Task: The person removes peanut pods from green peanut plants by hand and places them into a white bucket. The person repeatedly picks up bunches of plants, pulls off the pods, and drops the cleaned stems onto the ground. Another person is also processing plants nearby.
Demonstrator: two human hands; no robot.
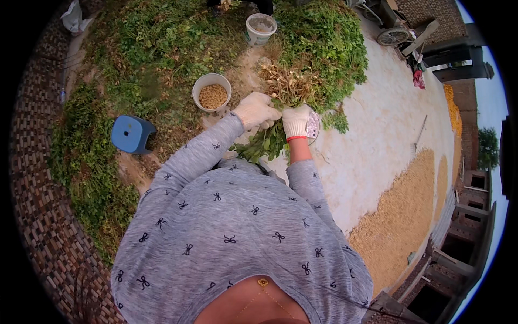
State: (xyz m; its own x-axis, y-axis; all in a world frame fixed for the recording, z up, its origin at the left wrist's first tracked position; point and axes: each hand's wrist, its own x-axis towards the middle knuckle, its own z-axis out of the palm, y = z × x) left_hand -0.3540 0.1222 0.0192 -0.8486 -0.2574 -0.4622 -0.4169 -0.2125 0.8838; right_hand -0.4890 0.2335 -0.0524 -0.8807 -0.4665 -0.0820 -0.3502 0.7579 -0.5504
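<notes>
A bundle of uprooted peanut plants (pixel 265 142) lies across my front, its leafy tops towards my body and its roots with pods (pixel 290 83) pointing away. My left hand (pixel 255 110), in a cream knitted glove, is at the near side of the stems with its fingers curled; whether it grips them is unclear. My right hand (pixel 297 119), gloved with a red cuff edge, is closed around the stems close to the roots. Just beyond my left hand, a white bucket (pixel 212 92) holds picked peanuts (pixel 213 96).
Heaps of green peanut plants (pixel 162 52) spread ahead and left. A second white bucket (pixel 261 29) stands farther off, near another person's dark-clothed legs. A blue plastic stool (pixel 131 134) is at left. Grain-like material (pixel 398 210) covers concrete at right, near a long-handled tool (pixel 421 130).
</notes>
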